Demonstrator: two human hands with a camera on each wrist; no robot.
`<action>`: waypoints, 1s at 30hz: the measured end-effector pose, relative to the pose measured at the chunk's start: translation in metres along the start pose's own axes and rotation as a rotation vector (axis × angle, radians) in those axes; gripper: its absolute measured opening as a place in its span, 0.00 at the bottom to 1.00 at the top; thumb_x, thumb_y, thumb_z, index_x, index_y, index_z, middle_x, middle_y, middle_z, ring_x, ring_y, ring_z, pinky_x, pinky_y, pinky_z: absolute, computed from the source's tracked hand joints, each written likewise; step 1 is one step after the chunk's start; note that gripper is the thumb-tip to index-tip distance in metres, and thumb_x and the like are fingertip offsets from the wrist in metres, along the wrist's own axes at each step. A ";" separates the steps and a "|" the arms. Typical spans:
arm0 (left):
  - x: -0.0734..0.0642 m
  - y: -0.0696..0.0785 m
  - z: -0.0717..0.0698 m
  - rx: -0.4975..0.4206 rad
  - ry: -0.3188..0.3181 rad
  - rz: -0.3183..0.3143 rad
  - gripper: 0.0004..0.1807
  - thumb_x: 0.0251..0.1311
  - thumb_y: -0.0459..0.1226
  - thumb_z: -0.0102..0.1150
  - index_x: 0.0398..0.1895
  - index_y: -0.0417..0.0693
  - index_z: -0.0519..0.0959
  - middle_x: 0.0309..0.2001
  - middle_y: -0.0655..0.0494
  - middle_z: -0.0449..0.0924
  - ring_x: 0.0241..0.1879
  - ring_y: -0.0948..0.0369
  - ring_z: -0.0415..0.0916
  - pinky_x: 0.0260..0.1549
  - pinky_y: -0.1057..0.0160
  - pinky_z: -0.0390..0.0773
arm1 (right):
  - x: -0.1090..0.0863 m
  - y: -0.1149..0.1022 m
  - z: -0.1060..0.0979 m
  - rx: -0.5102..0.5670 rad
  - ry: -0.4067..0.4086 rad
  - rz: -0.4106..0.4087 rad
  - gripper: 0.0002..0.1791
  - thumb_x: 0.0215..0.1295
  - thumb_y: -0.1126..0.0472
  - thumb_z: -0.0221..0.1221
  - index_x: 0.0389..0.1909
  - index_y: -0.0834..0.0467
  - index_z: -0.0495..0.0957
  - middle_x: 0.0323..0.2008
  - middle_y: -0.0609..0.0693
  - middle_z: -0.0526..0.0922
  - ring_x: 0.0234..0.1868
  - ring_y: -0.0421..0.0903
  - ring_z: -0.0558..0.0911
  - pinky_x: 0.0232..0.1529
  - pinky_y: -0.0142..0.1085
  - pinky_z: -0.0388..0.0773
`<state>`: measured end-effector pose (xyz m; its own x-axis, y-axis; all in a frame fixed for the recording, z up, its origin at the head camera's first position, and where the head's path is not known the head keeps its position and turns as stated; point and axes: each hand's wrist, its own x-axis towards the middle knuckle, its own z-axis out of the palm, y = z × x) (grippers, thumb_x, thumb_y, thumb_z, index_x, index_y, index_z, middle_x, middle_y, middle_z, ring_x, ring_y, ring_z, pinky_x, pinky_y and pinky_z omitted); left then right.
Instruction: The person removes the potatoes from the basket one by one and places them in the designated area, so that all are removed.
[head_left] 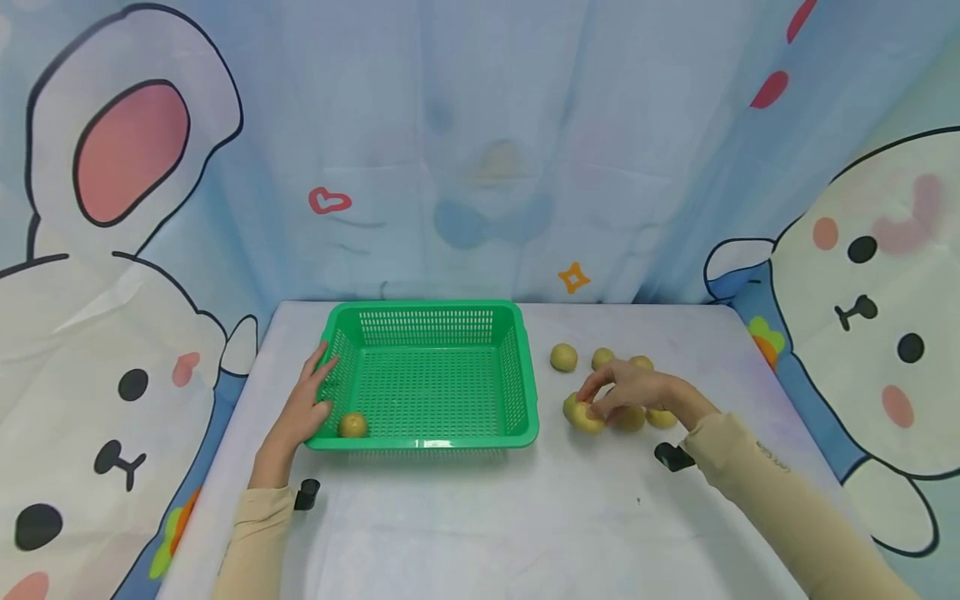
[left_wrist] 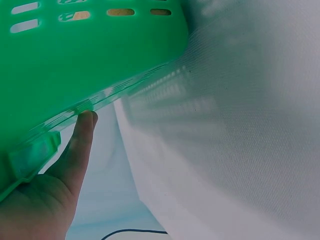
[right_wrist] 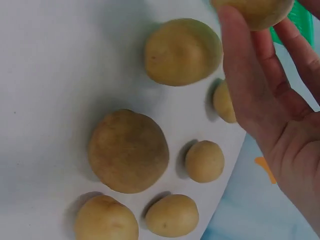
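A green plastic basket [head_left: 431,443] sits on the table with one potato [head_left: 353,425] in its near left corner. My left hand [head_left: 298,404] rests at the basket's left rim, fingers spread and fairly straight; in the left wrist view a digit [left_wrist: 82,140] touches the green plastic. To the right of the basket, my right hand [head_left: 637,392] pinches a potato [right_wrist: 255,12] between thumb and fingers. Close below that hand lies a greenish potato [right_wrist: 182,52], and a browner potato [right_wrist: 129,152] lies beside it. The table shadow under the held potato is hard to make out.
More potatoes lie around the right hand: one potato [head_left: 564,357] nearest the basket, another potato [head_left: 602,358] behind the hand, and a potato [head_left: 662,418] under the wrist. A white cloth covers the table [head_left: 450,525]. A printed curtain [head_left: 480,125] hangs behind.
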<state>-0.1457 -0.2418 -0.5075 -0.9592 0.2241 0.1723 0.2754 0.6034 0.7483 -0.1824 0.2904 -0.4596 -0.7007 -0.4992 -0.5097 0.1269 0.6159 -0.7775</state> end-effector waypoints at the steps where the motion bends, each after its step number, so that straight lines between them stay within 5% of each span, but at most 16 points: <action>1: 0.000 0.000 0.000 0.002 0.000 -0.001 0.43 0.43 0.19 0.40 0.73 0.27 0.56 0.78 0.39 0.39 0.75 0.39 0.37 0.65 0.36 0.54 | 0.000 0.000 0.004 -0.026 0.006 0.009 0.15 0.55 0.63 0.69 0.44 0.63 0.83 0.48 0.56 0.78 0.38 0.48 0.80 0.44 0.51 0.82; 7: 0.000 0.000 0.000 -0.003 0.003 0.000 0.43 0.43 0.19 0.39 0.73 0.27 0.56 0.78 0.39 0.39 0.75 0.38 0.37 0.64 0.36 0.55 | 0.003 0.001 0.021 -0.058 0.010 0.044 0.15 0.50 0.66 0.71 0.41 0.60 0.83 0.41 0.54 0.80 0.37 0.46 0.81 0.41 0.47 0.83; 18: 0.000 0.002 0.000 0.003 0.005 -0.014 0.44 0.43 0.20 0.39 0.73 0.27 0.55 0.78 0.40 0.39 0.76 0.39 0.37 0.66 0.36 0.53 | 0.006 0.016 0.039 -0.085 -0.072 -0.039 0.12 0.52 0.67 0.70 0.39 0.62 0.84 0.32 0.53 0.83 0.32 0.46 0.81 0.35 0.45 0.83; 27: 0.000 -0.001 0.000 -0.004 0.017 -0.004 0.44 0.42 0.20 0.38 0.73 0.27 0.56 0.78 0.40 0.39 0.76 0.40 0.38 0.65 0.36 0.53 | 0.014 0.008 0.052 -0.346 0.088 -0.095 0.06 0.56 0.75 0.60 0.32 0.64 0.83 0.24 0.48 0.77 0.25 0.42 0.75 0.25 0.35 0.79; 30: -0.001 -0.001 0.001 -0.006 0.020 0.007 0.44 0.41 0.20 0.39 0.72 0.26 0.56 0.78 0.39 0.40 0.76 0.39 0.38 0.65 0.37 0.54 | 0.015 0.009 0.050 -0.321 0.081 -0.098 0.06 0.58 0.74 0.60 0.35 0.65 0.83 0.27 0.51 0.79 0.27 0.43 0.77 0.27 0.37 0.81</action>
<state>-0.1452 -0.2420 -0.5095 -0.9584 0.2129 0.1903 0.2818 0.5973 0.7509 -0.1566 0.2578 -0.4922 -0.7537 -0.5236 -0.3971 -0.1622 0.7338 -0.6597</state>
